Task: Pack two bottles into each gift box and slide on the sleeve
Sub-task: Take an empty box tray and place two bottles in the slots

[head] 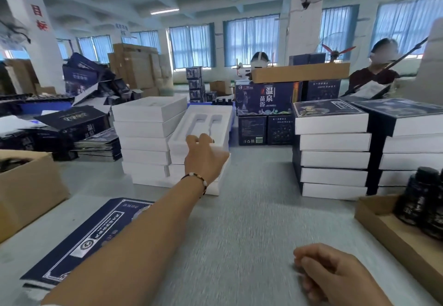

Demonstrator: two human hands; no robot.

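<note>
Two bottle-shaped recesses are visible in the white tray insert (203, 128), which lies tilted on top of a low stack of white trays at the far centre of the counter (251, 210). The left hand (203, 157) is extended to the near edge of this tray, with its fingers curled over the rim; the grip appears closed on the tray edge, although motion blur prevents the exact finger placement from being confirmed. The right hand (335, 274) is held low over the counter near the body, fingers loosely curled, with nothing held. Dark bottles (422, 200) are stood in an open cardboard carton (393, 231) at the right edge. A flat dark-blue printed sleeve (84, 241) is lying on the counter under the left forearm. Stacks of sleeved gift boxes (333, 147) are placed to the right, and a taller stack of white boxes (146, 138) just left of the trays. The step in hand is judged to be fetching one empty tray. Only the top tray should be gripped, and it should be lifted clear before being drawn back, so that the stack beneath is not dragged along. The tray should be set down level in the open area between sleeve and carton, recesses upward.
</note>
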